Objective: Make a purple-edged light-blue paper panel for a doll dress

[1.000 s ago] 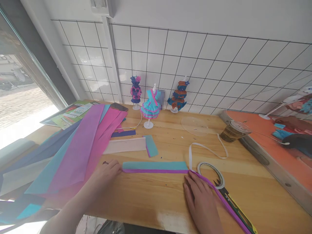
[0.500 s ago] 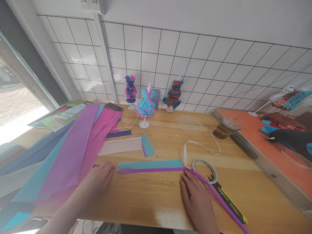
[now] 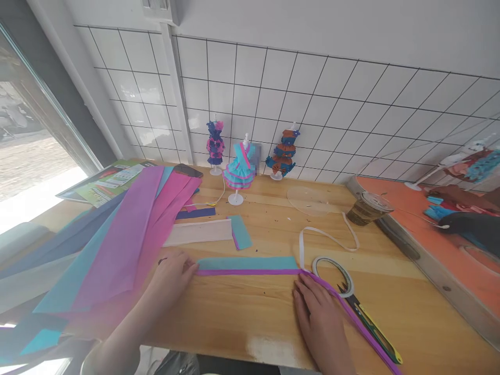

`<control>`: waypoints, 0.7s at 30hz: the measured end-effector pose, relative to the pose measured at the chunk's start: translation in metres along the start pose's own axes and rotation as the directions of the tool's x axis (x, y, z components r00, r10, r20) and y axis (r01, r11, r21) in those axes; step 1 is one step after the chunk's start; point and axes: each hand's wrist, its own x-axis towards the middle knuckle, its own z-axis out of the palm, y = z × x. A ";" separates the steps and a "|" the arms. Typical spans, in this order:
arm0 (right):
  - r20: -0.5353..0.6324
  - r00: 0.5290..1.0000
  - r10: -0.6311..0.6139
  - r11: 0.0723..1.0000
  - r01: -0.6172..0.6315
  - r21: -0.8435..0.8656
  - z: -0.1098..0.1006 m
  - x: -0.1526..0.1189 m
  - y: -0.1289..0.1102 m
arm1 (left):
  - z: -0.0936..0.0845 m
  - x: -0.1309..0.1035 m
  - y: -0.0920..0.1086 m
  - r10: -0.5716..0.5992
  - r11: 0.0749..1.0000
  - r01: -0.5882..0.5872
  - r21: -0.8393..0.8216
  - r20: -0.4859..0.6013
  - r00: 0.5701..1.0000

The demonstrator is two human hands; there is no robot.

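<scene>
A teal strip [image 3: 248, 263] lies flat on the wooden table, with a purple strip [image 3: 250, 272] along its near edge. The purple strip runs on past the teal one toward the lower right. At the strip's left end is my left hand [image 3: 175, 273], its fingertips together on the corner. My right hand [image 3: 322, 317] rests palm down near the right end, fingertips at the purple strip, fingers laid out. Just right of it, a roll of white tape [image 3: 334, 262] and black-and-yellow scissors [image 3: 371, 325] lie partly by the purple strip.
Pink, purple and blue sheets [image 3: 136, 224] spread across the left. Small dressed mannequins, one in turquoise [image 3: 239, 166], stand along the tiled wall. A lidded cup [image 3: 367, 208] stands at right beside an orange surface [image 3: 441, 245]. A white strip [image 3: 199, 232] lies behind the teal one.
My left hand has moved right and come onto the left end of the strip. My right hand stays beside the strip's right end. The view has shifted slightly.
</scene>
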 end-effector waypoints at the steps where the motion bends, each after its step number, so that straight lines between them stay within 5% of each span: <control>1: 0.000 1.000 0.003 1.000 -0.003 0.003 0.000 0.000 0.000 | 0.000 0.000 -0.001 0.002 1.000 -0.002 -0.006 -0.001 1.000; 8: 0.000 1.000 0.003 1.000 -0.003 0.029 0.000 0.000 0.000 | -0.004 0.001 -0.012 0.039 0.989 -0.042 -0.140 -0.022 0.999; 16: 0.010 1.000 0.005 0.999 -0.005 0.048 0.002 -0.001 0.002 | 0.000 0.003 -0.011 0.081 0.996 -0.081 -0.036 0.009 0.997; 21: 0.008 1.000 -0.010 0.999 0.010 0.035 0.003 -0.002 0.004 | -0.001 0.001 -0.018 0.139 0.983 -0.134 -0.124 0.037 0.990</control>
